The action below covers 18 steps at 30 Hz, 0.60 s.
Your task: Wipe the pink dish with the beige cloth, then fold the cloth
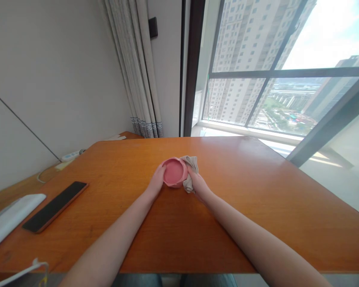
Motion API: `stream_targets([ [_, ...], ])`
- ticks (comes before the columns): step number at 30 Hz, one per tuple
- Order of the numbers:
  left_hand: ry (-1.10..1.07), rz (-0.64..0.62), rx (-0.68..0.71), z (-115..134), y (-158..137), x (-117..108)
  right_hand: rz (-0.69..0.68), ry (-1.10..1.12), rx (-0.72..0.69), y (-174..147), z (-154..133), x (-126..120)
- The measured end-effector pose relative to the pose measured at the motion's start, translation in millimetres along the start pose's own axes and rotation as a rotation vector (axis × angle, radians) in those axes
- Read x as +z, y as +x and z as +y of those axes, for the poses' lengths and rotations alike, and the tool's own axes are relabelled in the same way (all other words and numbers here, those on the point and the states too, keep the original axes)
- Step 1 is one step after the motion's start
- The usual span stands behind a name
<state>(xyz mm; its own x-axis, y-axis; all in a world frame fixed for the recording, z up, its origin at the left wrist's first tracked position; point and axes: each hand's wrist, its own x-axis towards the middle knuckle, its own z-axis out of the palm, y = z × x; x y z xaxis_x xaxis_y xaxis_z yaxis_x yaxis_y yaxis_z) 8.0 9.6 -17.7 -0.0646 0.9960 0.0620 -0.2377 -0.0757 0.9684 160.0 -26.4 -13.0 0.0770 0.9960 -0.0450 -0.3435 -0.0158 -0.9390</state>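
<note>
A small pink bowl (174,172) with a faceted rim is held between my two hands over the middle of the wooden table. My left hand (157,179) grips its left side, thumb near the rim. On the opposite side, my right hand (198,183) holds a beige cloth (192,162) against the bowl's outer wall. Parts of the cloth stick out above and below the right hand. The bowl's inside faces me and looks plain. Fingers behind the bowl and cloth are hidden.
On the left of the wooden table (122,159) lie a dark phone-like slab (56,206) and a white flat object (12,217). A power strip (71,155) sits by the wall. A white cable (20,273) crosses the near left corner. Beyond the table are a curtain (140,79) and windows.
</note>
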Motion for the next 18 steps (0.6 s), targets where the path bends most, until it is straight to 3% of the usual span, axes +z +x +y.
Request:
stream_targets([
  [5,-0.239,0.161,-0.132,-7.7,-8.4,7.4,-0.022,0.041,0.095,-5.8,9.7,9.0],
  [13,-0.208,-0.053,-0.219,1.6,-8.7,7.4,-0.004,-0.064,-0.063,2.7,6.6,-2.4],
  [18,-0.094,0.078,-0.086,-4.9,-5.2,1.2,-0.060,-0.151,-0.105,5.5,13.6,-4.1],
])
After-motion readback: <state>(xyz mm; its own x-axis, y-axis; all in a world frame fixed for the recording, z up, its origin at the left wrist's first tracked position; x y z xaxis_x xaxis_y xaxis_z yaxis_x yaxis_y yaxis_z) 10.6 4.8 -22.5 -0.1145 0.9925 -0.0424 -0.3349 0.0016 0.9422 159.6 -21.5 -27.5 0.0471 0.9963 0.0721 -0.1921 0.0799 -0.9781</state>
